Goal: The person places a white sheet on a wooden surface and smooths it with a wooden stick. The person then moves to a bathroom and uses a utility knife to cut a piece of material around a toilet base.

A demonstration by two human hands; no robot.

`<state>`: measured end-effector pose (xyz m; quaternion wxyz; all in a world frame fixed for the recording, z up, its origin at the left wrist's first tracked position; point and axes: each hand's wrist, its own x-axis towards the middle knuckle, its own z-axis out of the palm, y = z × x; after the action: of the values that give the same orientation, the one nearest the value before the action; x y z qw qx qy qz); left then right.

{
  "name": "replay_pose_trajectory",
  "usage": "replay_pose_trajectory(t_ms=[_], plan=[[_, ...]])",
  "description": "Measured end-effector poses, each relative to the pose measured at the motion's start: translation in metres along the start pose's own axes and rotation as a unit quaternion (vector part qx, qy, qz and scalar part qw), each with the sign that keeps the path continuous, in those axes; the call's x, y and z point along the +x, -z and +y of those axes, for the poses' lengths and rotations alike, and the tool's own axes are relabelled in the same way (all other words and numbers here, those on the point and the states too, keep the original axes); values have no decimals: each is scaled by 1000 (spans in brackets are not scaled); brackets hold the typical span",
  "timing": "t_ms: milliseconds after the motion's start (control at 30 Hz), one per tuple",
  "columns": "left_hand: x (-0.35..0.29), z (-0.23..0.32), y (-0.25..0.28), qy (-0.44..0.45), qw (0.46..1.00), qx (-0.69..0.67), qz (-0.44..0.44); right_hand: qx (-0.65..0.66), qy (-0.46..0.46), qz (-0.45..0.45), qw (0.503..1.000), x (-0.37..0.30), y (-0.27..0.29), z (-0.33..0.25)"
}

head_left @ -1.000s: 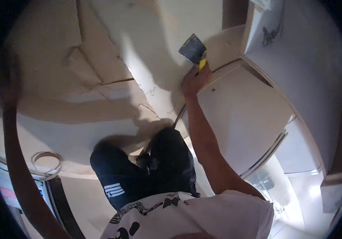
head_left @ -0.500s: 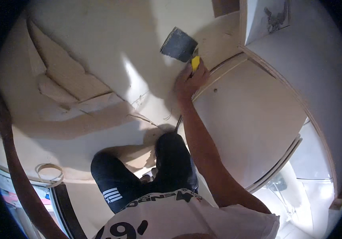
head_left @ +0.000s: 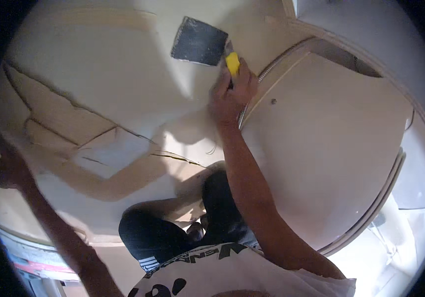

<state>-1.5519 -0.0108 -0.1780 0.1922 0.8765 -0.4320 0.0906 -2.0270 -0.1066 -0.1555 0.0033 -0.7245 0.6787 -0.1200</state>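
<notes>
My right hand (head_left: 232, 96) is closed round the yellow handle of a wide scraper (head_left: 200, 42). The scraper's broad dark blade lies over a pale beige surface (head_left: 98, 54), tilted toward the upper left; whether it touches cannot be told. At the far left my left hand (head_left: 9, 166) is beside the same surface, its fingers apart and partly lost in the dark rim. Between the hands, a torn patch (head_left: 69, 121) shows a tan layer with ragged, dark-edged borders. A thin crack (head_left: 175, 158) runs from it toward my knee.
Right of my forearm is a large smooth rounded panel (head_left: 321, 148) with a small dark spot. A ribbed metal conduit (head_left: 267, 72) curves along its far edge. A grey board (head_left: 366, 39) stands at the upper right. My bent legs (head_left: 163, 230) are at the bottom.
My right hand and the scraper have moved up and to the left. My left hand now shows farther in from the rim. The whole view has shifted, bringing more of the rounded panel into sight.
</notes>
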Motion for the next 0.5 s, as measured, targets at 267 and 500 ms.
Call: replay_pose_trajectory(t_ms=[267, 500], plan=[[-67, 307, -44, 111, 791, -587, -134, -9, 21, 38, 999, -9, -10, -3], [-122, 316, -22, 215, 853, -462, -112, -19, 12, 62, 998, -10, -16, 4]])
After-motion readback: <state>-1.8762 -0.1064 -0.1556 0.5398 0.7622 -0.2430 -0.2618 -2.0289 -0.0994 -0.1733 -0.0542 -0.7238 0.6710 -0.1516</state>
